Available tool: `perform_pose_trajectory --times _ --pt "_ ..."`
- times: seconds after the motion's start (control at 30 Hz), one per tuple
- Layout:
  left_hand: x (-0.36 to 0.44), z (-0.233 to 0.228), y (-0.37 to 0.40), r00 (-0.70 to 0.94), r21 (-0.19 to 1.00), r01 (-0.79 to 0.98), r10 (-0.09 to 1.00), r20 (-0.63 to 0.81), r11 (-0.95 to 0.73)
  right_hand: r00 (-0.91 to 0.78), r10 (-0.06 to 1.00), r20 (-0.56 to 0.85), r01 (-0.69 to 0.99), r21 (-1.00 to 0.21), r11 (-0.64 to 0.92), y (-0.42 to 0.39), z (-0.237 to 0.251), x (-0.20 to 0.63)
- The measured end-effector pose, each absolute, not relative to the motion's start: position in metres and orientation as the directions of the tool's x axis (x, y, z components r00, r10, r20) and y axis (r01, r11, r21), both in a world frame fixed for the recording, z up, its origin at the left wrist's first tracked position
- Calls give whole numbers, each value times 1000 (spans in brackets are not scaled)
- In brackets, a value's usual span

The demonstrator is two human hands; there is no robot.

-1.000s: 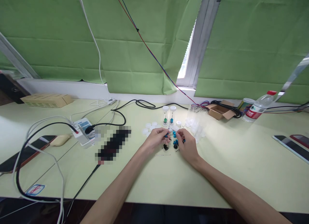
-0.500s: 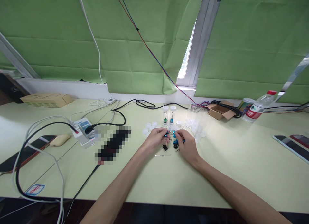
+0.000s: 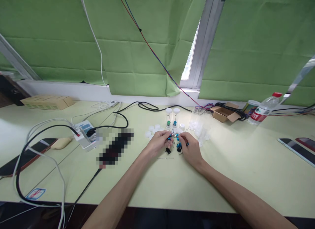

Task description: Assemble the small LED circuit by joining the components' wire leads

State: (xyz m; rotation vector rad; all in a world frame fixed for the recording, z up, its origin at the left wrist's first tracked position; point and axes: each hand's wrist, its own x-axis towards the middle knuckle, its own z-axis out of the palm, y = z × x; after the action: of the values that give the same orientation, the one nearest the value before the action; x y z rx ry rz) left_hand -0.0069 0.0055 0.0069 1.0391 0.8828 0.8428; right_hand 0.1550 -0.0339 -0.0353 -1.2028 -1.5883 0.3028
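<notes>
Head view: above the desk (image 3: 157, 186), the left hand (image 3: 158, 142) pinches a small blue part (image 3: 169, 138) in its grip; the right hand (image 3: 190, 145) pinches a slender metal rod (image 3: 175, 135) (its tip is unclear). At twelve o'clock, two capped tubes (image 3: 176, 119) already contain parts; at four o'clock, loose blue pieces (image 3: 178, 145) seem left over. Since half a second ago, both hands have hardly moved.

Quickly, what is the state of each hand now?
Left hand: closed, holding a small blue part.
Right hand: closed, holding a thin metal rod.
</notes>
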Motion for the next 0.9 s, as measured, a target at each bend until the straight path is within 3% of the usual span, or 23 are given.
perform_pose_trajectory --times 0.9 --pt "-7 7 5 440 955 -154 883 -163 253 86 802 591 533 -708 464 -34 -34 153"
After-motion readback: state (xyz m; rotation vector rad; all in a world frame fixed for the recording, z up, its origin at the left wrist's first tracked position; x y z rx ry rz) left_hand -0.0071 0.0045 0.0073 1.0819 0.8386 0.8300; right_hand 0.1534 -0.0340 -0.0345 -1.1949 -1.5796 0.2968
